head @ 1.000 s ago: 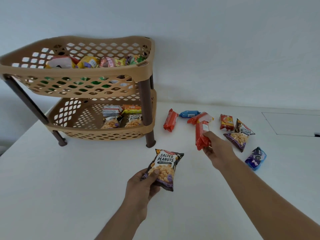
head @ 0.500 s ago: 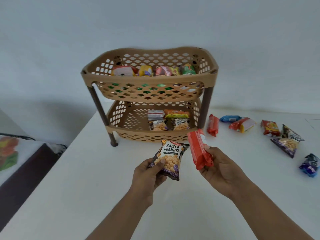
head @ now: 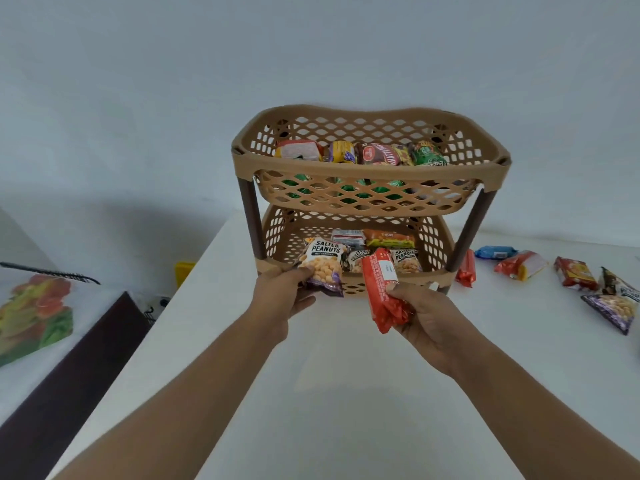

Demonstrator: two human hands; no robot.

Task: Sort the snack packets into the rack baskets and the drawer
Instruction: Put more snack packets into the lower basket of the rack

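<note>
A tan two-tier rack stands at the back of the white table (head: 346,393). Its upper basket (head: 370,171) holds several packets. Several more lie in its lower basket (head: 277,233). My left hand (head: 282,296) grips a salted peanuts packet (head: 323,263) at the lower basket's front rim. My right hand (head: 427,315) holds a red biscuit packet (head: 382,289) upright just in front of that rim. Loose on the table to the right are a red packet (head: 466,269), a blue packet (head: 496,252), a red-and-white packet (head: 521,265), another red packet (head: 575,273) and a peanuts packet (head: 614,304).
The table's left edge drops off beside my left arm. Lower on the left is a surface with a colourful floral cover (head: 34,317) and a dark border. A yellow object (head: 183,271) sits behind the table edge. A plain wall is behind the rack.
Both hands have moved forward to the rack with their packets. The camera has swung left, so the rack sits centred and the loose packets have shifted right.
</note>
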